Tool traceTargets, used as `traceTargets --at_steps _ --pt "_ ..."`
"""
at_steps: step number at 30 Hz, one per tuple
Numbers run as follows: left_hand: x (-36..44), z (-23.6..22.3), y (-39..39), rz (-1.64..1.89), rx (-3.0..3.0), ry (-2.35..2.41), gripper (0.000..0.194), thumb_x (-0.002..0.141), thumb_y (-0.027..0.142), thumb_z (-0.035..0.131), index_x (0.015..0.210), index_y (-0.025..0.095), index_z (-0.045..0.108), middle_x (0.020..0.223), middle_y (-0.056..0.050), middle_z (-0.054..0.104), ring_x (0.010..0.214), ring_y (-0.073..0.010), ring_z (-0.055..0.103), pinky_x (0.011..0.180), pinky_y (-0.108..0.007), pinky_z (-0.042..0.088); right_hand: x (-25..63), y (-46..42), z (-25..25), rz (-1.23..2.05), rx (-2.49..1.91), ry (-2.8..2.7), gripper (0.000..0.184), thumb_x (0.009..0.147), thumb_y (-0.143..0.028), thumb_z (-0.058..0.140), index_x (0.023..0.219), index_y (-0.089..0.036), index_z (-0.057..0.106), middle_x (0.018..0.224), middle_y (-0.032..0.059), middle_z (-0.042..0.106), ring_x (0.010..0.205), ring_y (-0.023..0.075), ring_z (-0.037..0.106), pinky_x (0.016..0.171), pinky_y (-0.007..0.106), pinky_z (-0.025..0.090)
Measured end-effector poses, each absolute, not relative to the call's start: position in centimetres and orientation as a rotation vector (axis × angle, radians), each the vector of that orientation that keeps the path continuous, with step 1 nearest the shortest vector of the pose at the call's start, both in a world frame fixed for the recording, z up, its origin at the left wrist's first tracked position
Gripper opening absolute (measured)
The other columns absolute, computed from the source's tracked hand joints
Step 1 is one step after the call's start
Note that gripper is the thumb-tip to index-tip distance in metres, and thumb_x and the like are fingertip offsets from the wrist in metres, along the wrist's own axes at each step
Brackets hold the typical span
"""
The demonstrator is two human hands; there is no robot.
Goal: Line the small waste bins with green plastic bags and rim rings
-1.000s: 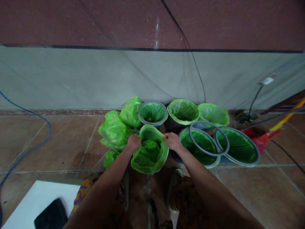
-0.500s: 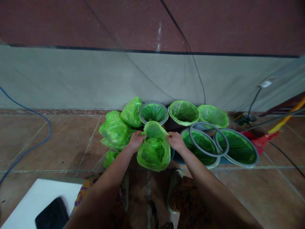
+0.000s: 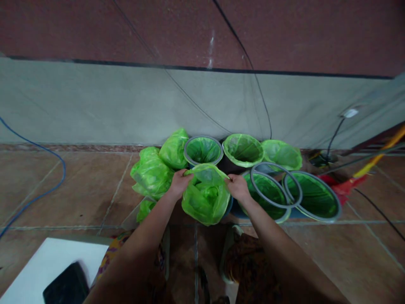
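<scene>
Both my hands pinch the rim of a green plastic bag [image 3: 202, 207] that stands over a blue bin, of which only a strip [image 3: 230, 207] shows at the right. My left hand [image 3: 181, 182] grips the bag's left edge, and my right hand [image 3: 238, 187] its right edge, so the mouth is stretched wide. Crumpled green plastic lies inside. Just behind it is a lined bin with a grey ring [image 3: 203, 150] on its rim. Right of my right hand, a lined bin [image 3: 267, 194] has a loose grey ring [image 3: 254, 179] resting across it.
Stuffed green bags [image 3: 153, 173] lie at the left. More lined bins [image 3: 243, 150] stand along the wall, and another [image 3: 311, 196] is at the right beside a red and yellow object [image 3: 348, 188]. A blue cable [image 3: 63, 173] crosses the floor. A dark phone-like object [image 3: 67, 285] rests on a white surface [image 3: 34, 270].
My hands have moved slightly apart, pulling the bag's far rim wider and flatter. The bag's mouth is now broader; the other bins stay put.
</scene>
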State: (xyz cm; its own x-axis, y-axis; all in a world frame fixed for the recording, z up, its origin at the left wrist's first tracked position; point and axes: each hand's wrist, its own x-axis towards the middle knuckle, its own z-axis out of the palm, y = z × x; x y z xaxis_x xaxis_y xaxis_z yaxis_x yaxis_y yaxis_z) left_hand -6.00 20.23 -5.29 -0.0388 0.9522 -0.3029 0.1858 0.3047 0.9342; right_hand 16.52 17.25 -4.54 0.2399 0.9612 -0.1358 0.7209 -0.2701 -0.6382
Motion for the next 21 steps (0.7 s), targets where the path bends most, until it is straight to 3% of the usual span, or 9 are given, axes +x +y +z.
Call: traceTargets --at_steps 5,10,18,21 --pt "-5.8 -3.7 19.7 1.027 0.908 1.215 0.024 0.063 0.034 0.071 0.077 0.017 0.061 0.06 0.005 0.061 0.051 -0.0096 0.055 0.053 -0.023 0.046 16.1 17.0 -3.8 0.757 -1.885 -1.51 0.027 0.081 -0.036 0.048 0.064 -0.019 0.06 0.055 -0.0019 0.053 0.054 0.0118 0.044 0.052 0.022 0.03" --pt "-6.3 -2.0 20.1 1.128 0.802 1.106 0.04 0.054 0.038 0.08 0.083 0.017 0.063 0.072 0.003 0.066 0.057 -0.0101 0.059 0.061 -0.026 0.05 16.8 16.6 -2.9 0.846 -1.748 -1.301 0.028 0.077 -0.041 0.05 0.068 -0.017 0.062 0.056 -0.0016 0.055 0.051 0.0122 0.044 0.051 0.023 0.034" --pt "-6.9 -1.0 21.4 1.305 0.782 1.048 0.041 0.053 0.037 0.083 0.081 0.015 0.064 0.068 0.003 0.065 0.057 -0.0105 0.06 0.062 -0.025 0.05 18.7 15.0 -0.4 0.518 -1.505 -0.919 0.028 0.071 -0.039 0.059 0.079 -0.014 0.068 0.068 0.0019 0.064 0.061 0.0142 0.053 0.06 0.025 0.041" --pt "-7.5 -1.7 22.3 1.366 0.844 1.121 0.036 0.058 0.037 0.079 0.083 0.016 0.064 0.071 0.002 0.066 0.059 -0.0114 0.06 0.062 -0.025 0.05 18.6 14.7 -1.0 0.459 -1.409 -0.866 0.027 0.072 -0.038 0.06 0.082 -0.014 0.069 0.074 0.0024 0.067 0.066 0.0154 0.056 0.064 0.026 0.044"
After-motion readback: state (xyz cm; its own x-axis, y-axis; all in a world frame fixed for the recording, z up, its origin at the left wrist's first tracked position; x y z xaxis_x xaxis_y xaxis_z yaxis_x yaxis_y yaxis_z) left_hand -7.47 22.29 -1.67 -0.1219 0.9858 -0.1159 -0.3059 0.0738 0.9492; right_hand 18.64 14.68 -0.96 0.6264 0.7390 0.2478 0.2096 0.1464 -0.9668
